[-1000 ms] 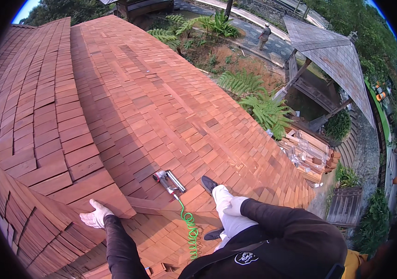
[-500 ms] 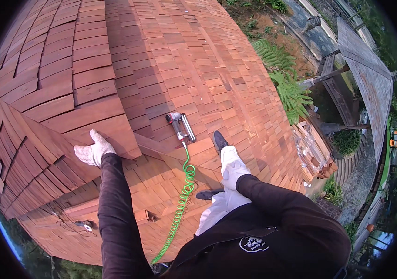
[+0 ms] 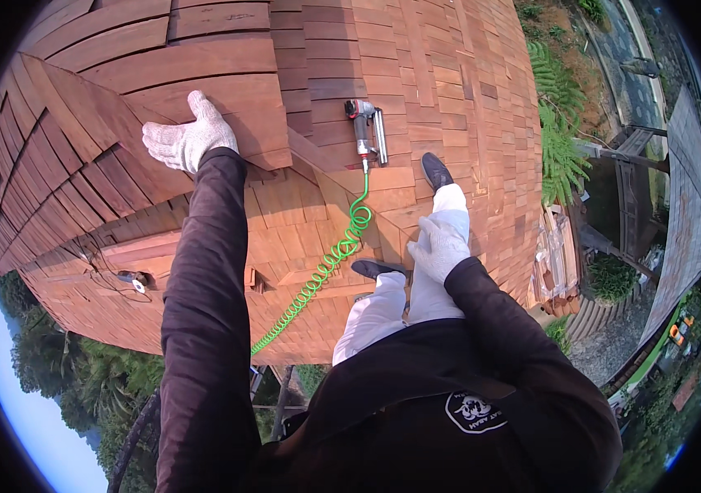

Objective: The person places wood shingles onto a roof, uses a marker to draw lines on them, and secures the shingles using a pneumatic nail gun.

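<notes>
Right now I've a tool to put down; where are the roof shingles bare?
Bare shingles lie between the left sleeve and green hose, above a wood piece, and right of the air tool. Hose and shoes crowd the middle.
</notes>
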The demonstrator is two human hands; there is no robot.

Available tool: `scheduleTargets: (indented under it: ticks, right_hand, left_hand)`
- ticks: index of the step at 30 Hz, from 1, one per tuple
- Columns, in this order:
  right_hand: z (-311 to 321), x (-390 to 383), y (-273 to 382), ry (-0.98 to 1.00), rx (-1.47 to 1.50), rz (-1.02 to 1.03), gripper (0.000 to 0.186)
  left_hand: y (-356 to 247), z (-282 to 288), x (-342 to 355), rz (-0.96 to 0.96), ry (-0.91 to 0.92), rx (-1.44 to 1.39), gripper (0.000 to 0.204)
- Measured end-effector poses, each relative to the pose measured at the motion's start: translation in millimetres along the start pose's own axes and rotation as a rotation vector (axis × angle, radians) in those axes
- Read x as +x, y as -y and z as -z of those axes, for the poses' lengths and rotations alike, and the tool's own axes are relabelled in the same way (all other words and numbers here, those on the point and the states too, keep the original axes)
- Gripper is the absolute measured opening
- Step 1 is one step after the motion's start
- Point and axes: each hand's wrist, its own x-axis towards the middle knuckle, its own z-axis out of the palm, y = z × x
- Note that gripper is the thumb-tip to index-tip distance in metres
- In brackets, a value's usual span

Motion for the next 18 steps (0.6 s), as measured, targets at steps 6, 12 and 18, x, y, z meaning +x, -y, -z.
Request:
scheduleTargets:
  ticks: [6, 12, 18]
  right_hand:
    - [-25.4, 33.6, -14.0, 0.602, -0.308, -0.009, 0.053]
    - [-3.9, 71.2, -48.0, 0.587, -0.318, -0.015, 0.051]
    - [27.4, 105.3, -78.4, 0.610, -0.488, 0.149, 0.047]
  left_hand:
    - [-4.8, -2.6, -6.2, -0.046, 0.007, -0.046, 0.112]
    - [0.2, 2.6, 0.0, -0.025, -0.026, -0.112, 0.112]
    - [-4.6, 4.9, -6.1, 0.000, -0.032, -0.086, 0.110]
